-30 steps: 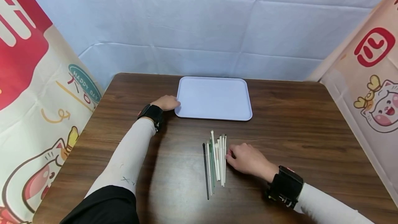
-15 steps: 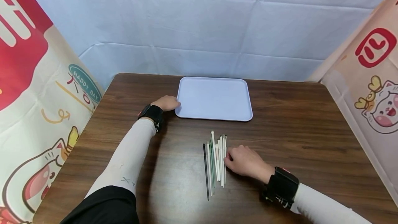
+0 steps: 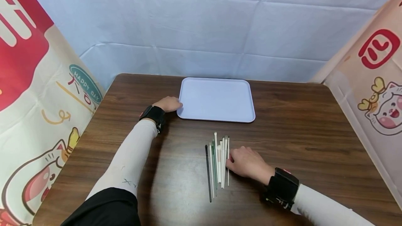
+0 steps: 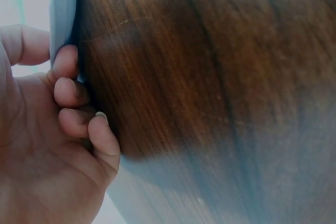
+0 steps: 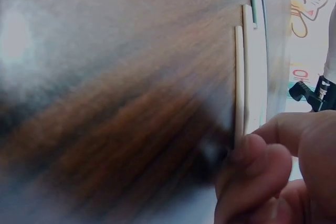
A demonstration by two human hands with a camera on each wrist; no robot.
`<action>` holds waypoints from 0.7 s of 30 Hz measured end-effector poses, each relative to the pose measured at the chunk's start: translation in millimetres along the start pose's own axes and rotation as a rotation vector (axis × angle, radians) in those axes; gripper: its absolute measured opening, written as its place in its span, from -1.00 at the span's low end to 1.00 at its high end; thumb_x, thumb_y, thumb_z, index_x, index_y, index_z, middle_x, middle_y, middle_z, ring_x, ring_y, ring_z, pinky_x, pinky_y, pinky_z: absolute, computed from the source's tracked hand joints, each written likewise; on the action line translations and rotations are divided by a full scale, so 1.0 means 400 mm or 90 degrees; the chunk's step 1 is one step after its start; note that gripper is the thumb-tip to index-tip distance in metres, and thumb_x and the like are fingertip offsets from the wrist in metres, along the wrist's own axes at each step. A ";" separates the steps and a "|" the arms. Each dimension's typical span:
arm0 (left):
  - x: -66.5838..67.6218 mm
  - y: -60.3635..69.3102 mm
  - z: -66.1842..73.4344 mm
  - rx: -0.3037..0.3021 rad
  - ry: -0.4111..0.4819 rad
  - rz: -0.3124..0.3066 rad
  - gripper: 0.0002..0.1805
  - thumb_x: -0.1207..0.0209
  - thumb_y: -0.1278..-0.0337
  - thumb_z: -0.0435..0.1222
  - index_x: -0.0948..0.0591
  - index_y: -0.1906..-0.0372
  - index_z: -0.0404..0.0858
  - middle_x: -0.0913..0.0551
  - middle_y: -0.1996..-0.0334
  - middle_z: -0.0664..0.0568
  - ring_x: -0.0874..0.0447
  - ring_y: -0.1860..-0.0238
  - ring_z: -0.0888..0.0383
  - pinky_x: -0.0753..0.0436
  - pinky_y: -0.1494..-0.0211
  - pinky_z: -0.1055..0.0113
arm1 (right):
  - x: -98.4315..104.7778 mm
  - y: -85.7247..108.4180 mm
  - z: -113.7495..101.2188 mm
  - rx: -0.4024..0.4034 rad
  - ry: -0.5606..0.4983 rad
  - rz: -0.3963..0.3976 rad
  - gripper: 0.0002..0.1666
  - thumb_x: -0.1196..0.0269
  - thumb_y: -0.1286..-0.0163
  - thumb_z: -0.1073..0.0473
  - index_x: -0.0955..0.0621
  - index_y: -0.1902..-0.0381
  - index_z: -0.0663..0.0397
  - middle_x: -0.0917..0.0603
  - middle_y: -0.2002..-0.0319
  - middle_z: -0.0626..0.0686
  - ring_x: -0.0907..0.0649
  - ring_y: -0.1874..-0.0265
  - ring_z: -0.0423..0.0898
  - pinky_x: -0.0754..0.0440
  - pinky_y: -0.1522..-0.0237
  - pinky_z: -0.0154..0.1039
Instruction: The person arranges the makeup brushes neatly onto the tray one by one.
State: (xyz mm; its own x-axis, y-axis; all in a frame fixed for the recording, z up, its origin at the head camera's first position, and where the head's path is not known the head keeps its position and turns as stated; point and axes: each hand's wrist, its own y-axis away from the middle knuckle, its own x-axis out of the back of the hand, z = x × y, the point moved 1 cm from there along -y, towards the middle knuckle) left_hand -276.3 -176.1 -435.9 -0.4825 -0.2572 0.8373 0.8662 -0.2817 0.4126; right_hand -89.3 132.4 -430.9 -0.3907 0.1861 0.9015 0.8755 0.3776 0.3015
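My left hand [image 3: 168, 104] holds the left edge of a white rectangular tray [image 3: 216, 99]. In the left wrist view, the thumb lies on one side of the tray's rim [image 4: 63, 14] and curled fingers on the other. Below the tray, several thin sticks lie side by side: mostly white, with a dark green stick [image 3: 216, 173] and a black stick [image 3: 208, 175] at the left. Some look like brushes, but their tips are too small to tell. My right hand [image 3: 248, 161] pinches the rightmost thin white stick [image 3: 228, 177], whose free end [image 5: 239, 72] shows in the right wrist view.
Everything rests on a brown wood-grain table [image 3: 298, 128]. A pale cloth [image 3: 201, 27] hangs behind its far edge, and printed cloths with cartoon figures stand at the left and right sides. Both wrists wear black camera bands.
My right hand has moved slightly left to the sticks and now pinches the rightmost one, which has come a little apart from its neighbours. The left hand and tray look unmoved.
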 end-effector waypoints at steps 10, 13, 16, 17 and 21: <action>-0.007 -0.008 -0.005 -0.008 -0.001 0.004 -0.43 0.19 -0.48 -0.13 -0.47 -0.36 -0.39 -0.54 -0.21 -0.21 -0.44 -0.05 -0.06 -0.39 -0.16 0.11 | 0.006 -0.007 -0.008 -0.039 0.048 -0.009 -0.60 -0.22 -0.20 0.11 -0.38 0.78 -0.03 -0.43 0.68 -0.02 -0.39 0.67 -0.08 -0.33 0.63 -0.18; -0.008 -0.008 -0.005 -0.006 0.002 0.004 -0.45 0.18 -0.47 -0.13 -0.50 -0.31 -0.39 -0.56 -0.12 -0.20 -0.45 -0.01 -0.06 -0.39 -0.12 0.12 | 0.009 -0.011 -0.008 -0.045 0.046 -0.021 -0.61 -0.22 -0.19 0.12 -0.39 0.78 -0.03 -0.45 0.67 -0.02 -0.41 0.67 -0.07 -0.34 0.62 -0.19; -0.008 -0.007 -0.005 -0.006 0.004 0.005 -0.45 0.18 -0.46 -0.13 -0.50 -0.31 -0.39 -0.56 -0.12 -0.20 -0.45 -0.01 -0.06 -0.39 -0.12 0.12 | 0.015 -0.017 -0.002 -0.049 0.046 -0.025 -0.63 -0.21 -0.17 0.11 -0.40 0.77 -0.03 -0.47 0.65 -0.01 -0.44 0.64 -0.06 -0.36 0.59 -0.17; -0.008 -0.008 -0.005 -0.006 0.004 0.004 -0.44 0.17 -0.46 -0.13 -0.50 -0.31 -0.39 -0.56 -0.13 -0.20 -0.45 -0.02 -0.06 -0.40 -0.13 0.11 | 0.019 -0.018 0.001 -0.052 0.045 -0.025 -0.63 -0.21 -0.18 0.11 -0.40 0.77 -0.02 -0.47 0.64 0.00 -0.44 0.63 -0.05 -0.37 0.58 -0.17; -0.008 -0.011 -0.009 -0.007 0.001 0.009 -0.46 0.18 -0.45 -0.13 -0.52 -0.28 -0.38 -0.57 -0.11 -0.21 -0.45 -0.01 -0.06 -0.40 -0.13 0.11 | 0.040 -0.023 0.016 -0.062 0.031 -0.018 -0.61 -0.23 -0.21 0.08 -0.41 0.76 0.00 -0.45 0.66 -0.01 -0.43 0.63 -0.05 -0.36 0.57 -0.17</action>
State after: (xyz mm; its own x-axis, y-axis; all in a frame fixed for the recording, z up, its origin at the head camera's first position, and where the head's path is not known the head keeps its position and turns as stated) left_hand -279.2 -177.3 -441.6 -0.4701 -0.2623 0.8427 0.8717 -0.2878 0.3967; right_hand -105.6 137.7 -421.4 -0.4033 0.1319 0.9055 0.8888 0.2917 0.3533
